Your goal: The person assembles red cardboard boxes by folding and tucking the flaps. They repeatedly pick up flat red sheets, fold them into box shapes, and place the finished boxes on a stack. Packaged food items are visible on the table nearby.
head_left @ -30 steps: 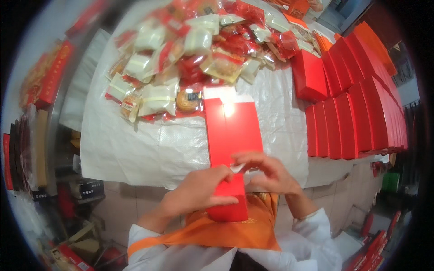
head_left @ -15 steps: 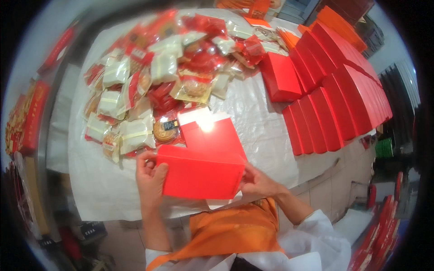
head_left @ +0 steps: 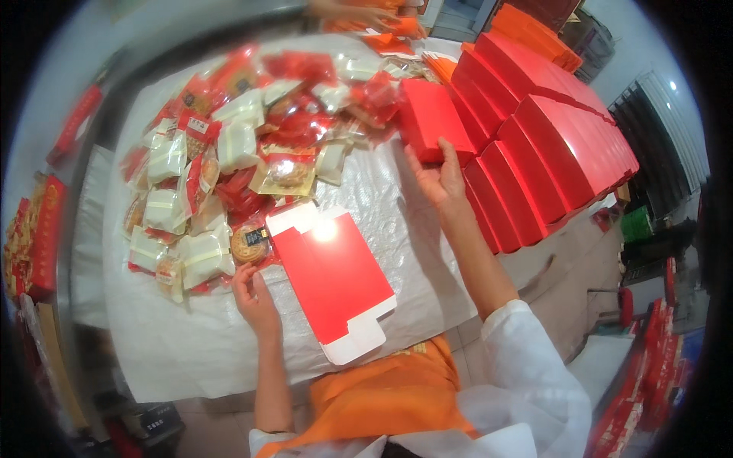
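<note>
"Two hands, two places: what would make this step go well?"

"The right hand (head_left: pixel 437 182) is at the near end of a red box (head_left: pixel 431 113), right of centre in the upper frame, beside the rows of red boxes (head_left: pixel 565 145). I'd judge a light, even touch best: square the box to its neighbours and spare its edges (thin card, by its look, dents easily)."

"How firm is the grip there?"

"Wide, fingers spread; whether they press on the box I cannot tell. The left hand (head_left: pixel 257 304) has a loose, empty grip, fingers part curled, just below a round pastry packet (head_left: pixel 250 243) left of centre."

"Anything to mind?"

"The flat-lying red carton (head_left: pixel 332 278), white flaps out, is mid-frame on the tabletop (head_left: pixel 191 343). A low swing back could knock it askew, so lift clear."

"And the arms?"

"The right arm (head_left: pixel 477 256) reaches far, slanting up and leftward from the lower right; the left forearm (head_left: pixel 272 374) rises nearly straight from the lower edge. Leaning closer would probably ease that right reach."
</note>
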The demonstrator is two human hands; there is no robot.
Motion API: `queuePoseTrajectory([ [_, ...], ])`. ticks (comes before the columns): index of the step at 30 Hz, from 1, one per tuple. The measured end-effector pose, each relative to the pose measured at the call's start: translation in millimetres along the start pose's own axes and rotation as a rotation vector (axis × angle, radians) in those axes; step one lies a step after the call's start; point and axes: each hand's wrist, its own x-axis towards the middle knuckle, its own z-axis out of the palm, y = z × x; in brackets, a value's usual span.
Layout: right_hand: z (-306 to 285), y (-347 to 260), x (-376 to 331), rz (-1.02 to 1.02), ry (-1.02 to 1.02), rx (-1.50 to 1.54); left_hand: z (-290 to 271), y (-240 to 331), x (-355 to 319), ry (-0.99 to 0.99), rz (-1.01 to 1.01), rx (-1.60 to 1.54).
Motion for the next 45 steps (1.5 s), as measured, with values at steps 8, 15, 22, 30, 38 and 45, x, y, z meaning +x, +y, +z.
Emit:
queuePoseTrajectory([
  [8, -10, -26, 7, 0.020, -0.068, 0.102, -3, -14, -1, -0.020, 0.000, -0.035],
  [15, -28, -14, -19, 0.039, 0.046, 0.210, -1, -15, 0, -0.033, 0.006, -0.091],
  [22, -30, -18, -5, -0.003, 0.017, 0.102, -3, -14, 1, -0.020, 0.001, -0.043],
  [30, -48, 83, -149, -0.470, -0.995, -1.975, -1, -1, -21, -0.147, 0.155, 0.323],
  [38, -65, 94, -150, -0.633, -1.133, -2.087, 31, 30, -62, -0.300, 0.075, 0.584],
  [45, -68, 91, -149, -0.695, -1.145, -2.027, 36, 38, -63, -0.300, -0.003, 0.245],
])
